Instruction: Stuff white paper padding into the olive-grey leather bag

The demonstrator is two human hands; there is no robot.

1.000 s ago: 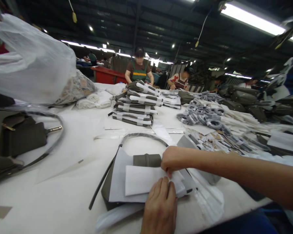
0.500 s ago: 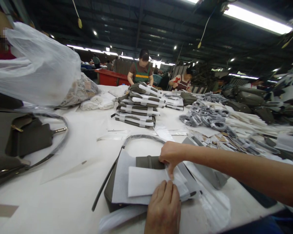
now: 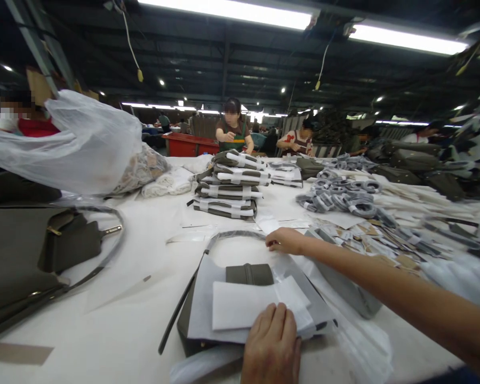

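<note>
A dark olive bag [image 3: 186, 325] lies on the white table, covered by a thin white sheet [image 3: 202, 277] with a folded white foam piece [image 3: 240, 306] on top. My left hand [image 3: 271, 341] presses the lower edge of the foam, its fingers close together. At the bag's upper right, my right hand [image 3: 285, 241] is by the end of the wrapped looped handle [image 3: 232, 233], fingers curled; what they hold, if anything, is too small to name. An olive strap piece [image 3: 250, 274] shows between the sheet's top and the foam.
Another olive bag [image 3: 16, 250] lies at the left, below a large clear plastic bag [image 3: 92, 144]. Wrapped bags are stacked [image 3: 228, 192] ahead. Coiled wrapped handles [image 3: 340, 194] and card tags [image 3: 368, 237] spread at the right. People work across the table.
My right hand has moved up from the foam to near the wrapped handle. My left hand stays on the foam. The view has tilted upward slightly, and the person opposite has raised an arm.
</note>
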